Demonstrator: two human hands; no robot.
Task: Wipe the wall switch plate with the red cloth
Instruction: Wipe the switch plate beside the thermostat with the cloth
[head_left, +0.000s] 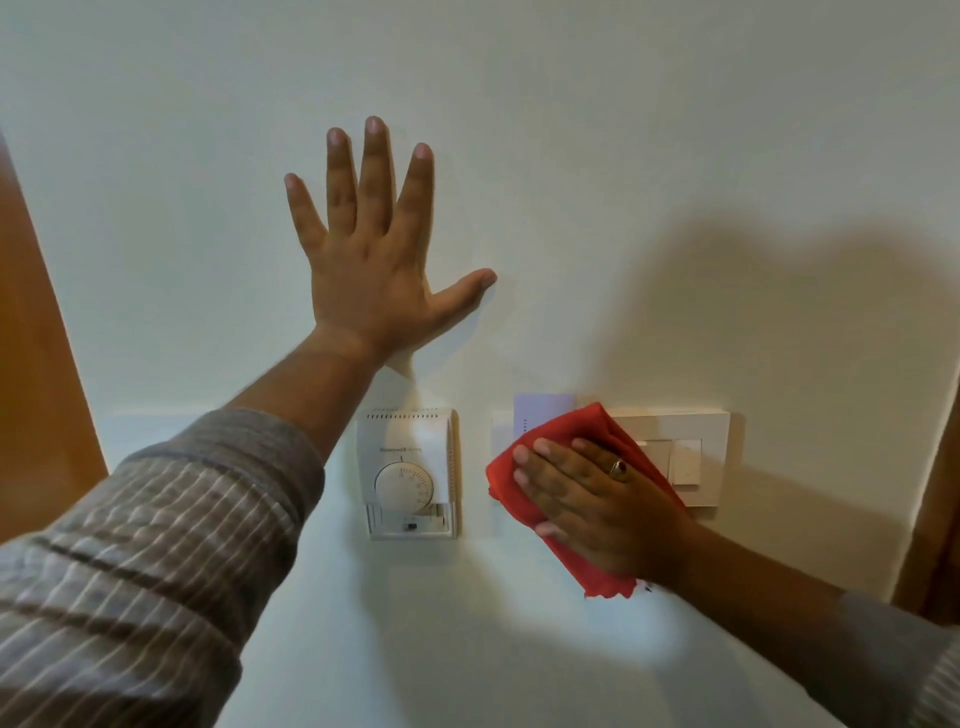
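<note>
A white switch plate is set in the pale wall at the lower right; its left part is hidden. My right hand lies flat on a folded red cloth, pressing it against the plate's left side and the card slot beside it. A ring shows on one finger. A corner of the cloth hangs below my wrist. My left hand rests flat on the bare wall above and to the left, fingers spread, holding nothing.
A white dial thermostat is mounted left of the switch plate, under my left forearm. A pale card sticks up behind the cloth. Wooden door frames stand at the left edge and right edge.
</note>
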